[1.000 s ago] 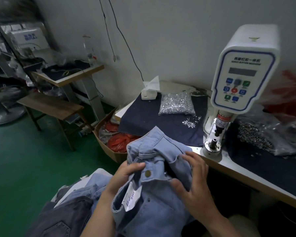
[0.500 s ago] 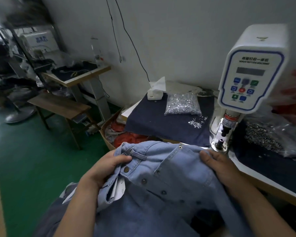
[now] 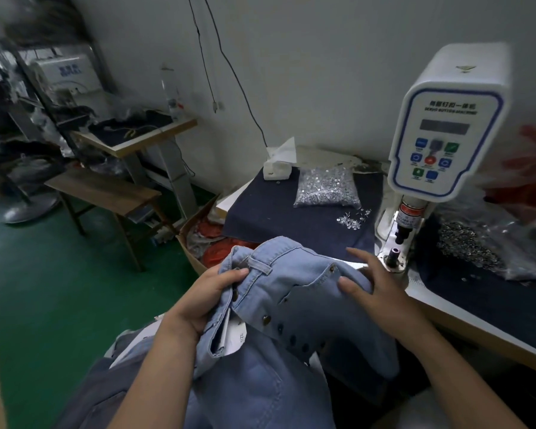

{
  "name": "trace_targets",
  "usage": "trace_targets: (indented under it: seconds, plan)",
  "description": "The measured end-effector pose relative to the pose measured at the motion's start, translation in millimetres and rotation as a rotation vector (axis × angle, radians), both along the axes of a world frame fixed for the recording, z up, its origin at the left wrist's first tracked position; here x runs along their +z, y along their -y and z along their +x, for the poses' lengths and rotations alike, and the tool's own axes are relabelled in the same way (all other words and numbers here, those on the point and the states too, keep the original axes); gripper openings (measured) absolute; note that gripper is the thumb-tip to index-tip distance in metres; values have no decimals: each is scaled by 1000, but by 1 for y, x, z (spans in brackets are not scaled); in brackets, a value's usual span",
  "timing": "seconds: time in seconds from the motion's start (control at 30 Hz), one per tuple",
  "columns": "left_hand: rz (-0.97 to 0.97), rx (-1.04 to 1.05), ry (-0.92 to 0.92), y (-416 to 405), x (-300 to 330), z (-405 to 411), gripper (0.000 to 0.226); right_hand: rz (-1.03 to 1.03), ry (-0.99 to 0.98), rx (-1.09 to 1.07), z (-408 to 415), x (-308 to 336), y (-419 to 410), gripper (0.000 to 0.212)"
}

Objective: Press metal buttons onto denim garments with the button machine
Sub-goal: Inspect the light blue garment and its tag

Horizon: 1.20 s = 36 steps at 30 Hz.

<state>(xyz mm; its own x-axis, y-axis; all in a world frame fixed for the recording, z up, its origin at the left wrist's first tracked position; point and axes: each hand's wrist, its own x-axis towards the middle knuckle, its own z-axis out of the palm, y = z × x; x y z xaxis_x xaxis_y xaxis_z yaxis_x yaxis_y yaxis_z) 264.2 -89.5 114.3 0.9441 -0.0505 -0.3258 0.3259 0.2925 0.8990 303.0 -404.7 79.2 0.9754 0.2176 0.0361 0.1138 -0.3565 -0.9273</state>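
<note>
A light blue denim garment (image 3: 294, 305) lies bunched over my lap, its waistband and button fly facing up with several metal buttons (image 3: 266, 319) set in it. My left hand (image 3: 205, 300) grips the waistband's left end beside a belt loop. My right hand (image 3: 372, 281) holds the garment's right side, thumb pressed on the cloth and index finger stretched out toward the machine. The white button machine (image 3: 446, 131) stands at the table's front right, its lower die (image 3: 394, 253) just beyond my right fingers.
A dark cloth (image 3: 291, 218) covers the table, with a clear bag of silver studs (image 3: 327, 188) and loose ones beside it. Another bag of metal parts (image 3: 477, 249) lies right of the machine. A cardboard box (image 3: 195, 258) with red bags sits below left; a bench (image 3: 102, 188) stands on the green floor.
The garment has been shifted and regripped: my right hand moved from its upper edge onto its right side, index finger now extended. My left hand keeps its hold on the waistband.
</note>
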Motion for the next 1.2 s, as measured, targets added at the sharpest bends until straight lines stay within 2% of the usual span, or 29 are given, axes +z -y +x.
trace_targets:
  seconds: [0.13, 0.23, 0.3, 0.37, 0.43, 0.47, 0.53, 0.63, 0.73, 0.8, 0.87, 0.97, 1.07, 1.13, 1.2]
  plan:
    - [-27, -6, -16, 0, 5, 1, 36, -107, 107, 29, 4, 4, -7, 12]
    - [-76, -28, -62, -1, 3, 2, 37, -203, 139, -145, 3, 8, -12, 14]
    - [-134, -18, -107, 3, 2, 4, 39, -275, 321, -277, -6, 11, -20, 20]
    - [-202, 31, -191, 10, 5, 8, 30, -122, 413, -187, -21, 17, -32, 18]
    - [-261, 78, -239, 18, 4, 12, 37, -16, 355, 52, -38, 15, -47, 25]
    - [-276, 83, -236, 23, 2, 12, 42, -9, 311, 161, -44, 12, -54, 36]
    - [-256, 110, -225, 29, 0, 9, 35, -30, 249, 292, -51, 4, -67, 62]
    - [-307, 191, -258, 31, 5, 8, 42, -18, 188, 289, -51, 0, -75, 74]
    - [-287, 311, -246, 30, 8, 12, 32, 30, 131, 244, -47, 0, -79, 81]
    - [-297, 373, -213, 32, 7, 13, 51, 114, 23, 216, -45, 1, -82, 90]
    - [-377, 359, -273, 38, 10, 9, 54, 125, -58, 185, -45, 3, -82, 87]
    - [-432, 366, -251, 46, 11, 9, 62, -54, -21, 107, -46, 3, -81, 87]
    - [-440, 405, -230, 62, 13, 5, 37, -186, 94, -30, -44, -2, -79, 71]
    - [-473, 367, -189, 69, 13, 2, 29, -45, -13, -42, -42, -3, -78, 62]
    - [-516, 296, -158, 72, 12, 3, 26, 229, -162, -57, -37, -5, -76, 50]
